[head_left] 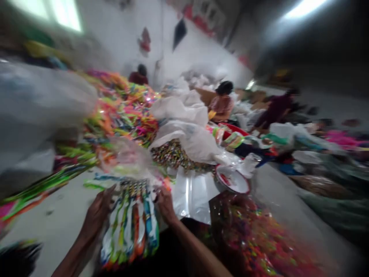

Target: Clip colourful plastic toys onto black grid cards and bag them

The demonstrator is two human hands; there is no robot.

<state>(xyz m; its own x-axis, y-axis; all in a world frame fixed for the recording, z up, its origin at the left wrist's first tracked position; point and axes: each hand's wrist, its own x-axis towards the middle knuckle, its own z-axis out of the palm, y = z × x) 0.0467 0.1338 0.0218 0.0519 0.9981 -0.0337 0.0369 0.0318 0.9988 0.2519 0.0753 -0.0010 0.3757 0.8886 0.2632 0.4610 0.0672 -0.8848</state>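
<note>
A flat row of colourful braided-looking strips (134, 227) lies at the near table edge and hangs down toward me. Dark and pale bead-like pieces line its upper end. My left hand (100, 206) is at the row's upper left edge, its fingers curled in against it. On the opposite edge, my right hand (165, 202) has its fingers bent and closed at the upper corner. Blur hides the fingertips of both hands. Crumpled clear plastic (132, 156) lies just beyond the row.
Clear flat bags (191, 194) lie right of my hands, beside a red-rimmed white bowl (233, 179). Behind are a heap of small mixed pieces (173, 152), white sacks (184, 111) and a large pile of colourful strips (123, 104). Several people (221, 102) sit or bend farther back.
</note>
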